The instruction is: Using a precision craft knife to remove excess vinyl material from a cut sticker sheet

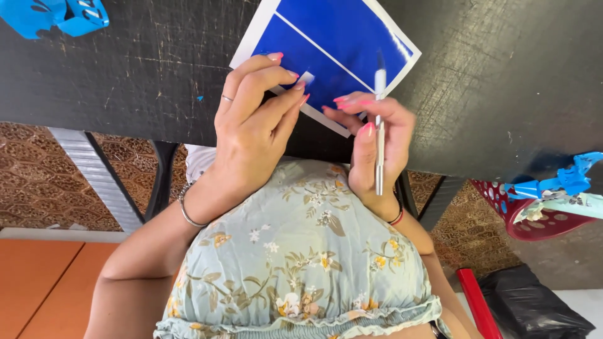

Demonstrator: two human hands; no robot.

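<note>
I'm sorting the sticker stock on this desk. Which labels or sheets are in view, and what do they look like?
Glossy blue rectangular sticker sheet with white border: on the black table, top centre, under both hands' fingertips, crossed by thin white cut lines.
Blue cut-out pieces: top-left corner.
Blue scraps: right edge, over a red basket.

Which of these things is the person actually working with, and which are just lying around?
In use:
- blue sheet with white border, under the fingertips of the left hand
- slim silver craft knife, held in the right hand
- black table beneath

Lying about:
- blue scraps in the table's corner
- red perforated basket
- black bag
</note>
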